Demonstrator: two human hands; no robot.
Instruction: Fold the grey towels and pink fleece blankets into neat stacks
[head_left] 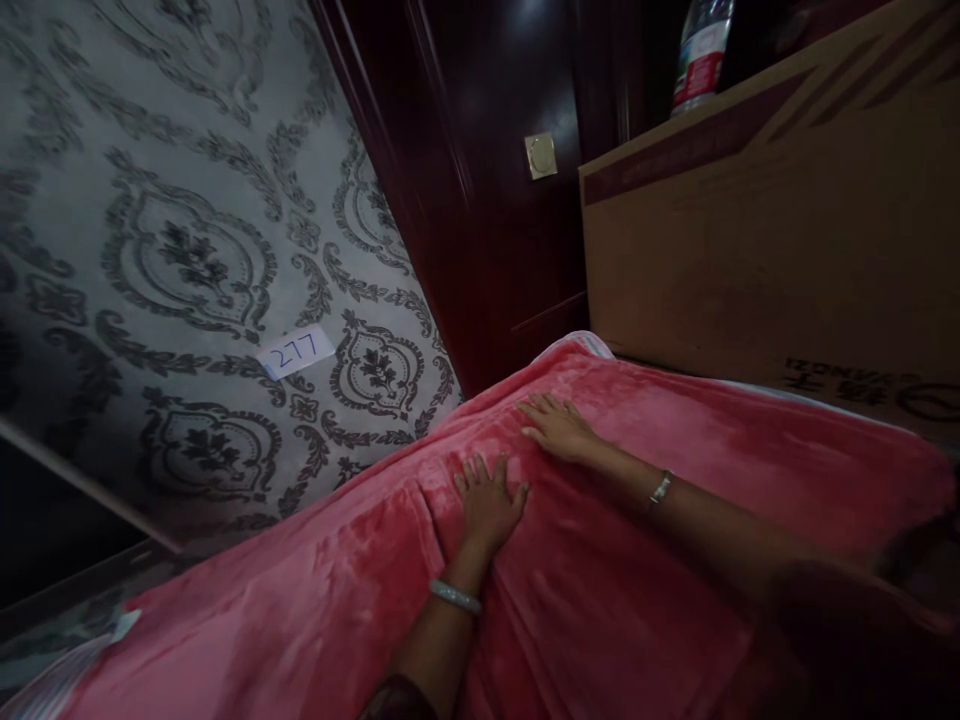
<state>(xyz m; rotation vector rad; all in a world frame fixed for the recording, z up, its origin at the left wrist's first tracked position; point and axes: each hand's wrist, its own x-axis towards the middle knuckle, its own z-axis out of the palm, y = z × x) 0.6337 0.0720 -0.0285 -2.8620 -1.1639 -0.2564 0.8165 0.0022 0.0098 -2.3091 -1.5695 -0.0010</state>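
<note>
A pink-red plush blanket [315, 600] covers the surface in front of me, with a crease running down its middle. My left hand [490, 504] lies flat on it with fingers spread, a pale bracelet [454, 597] at the wrist. Farther forward and to the right, my right hand [561, 428] rests on the same fabric, fingers stretched toward the upper left. A silvery band [661, 487] circles that wrist. Neither hand grips anything. At the far corner the blanket's edge shows a pale trim [592, 345].
A large cardboard box [765, 250] stands along the right side, with a plastic bottle [703, 55] behind its top edge. Behind the bed is dark red wood panelling [480, 200] with a square switch plate [541, 156]. Patterned wallpaper [195, 270] carries a paper label [295, 352] reading 277.
</note>
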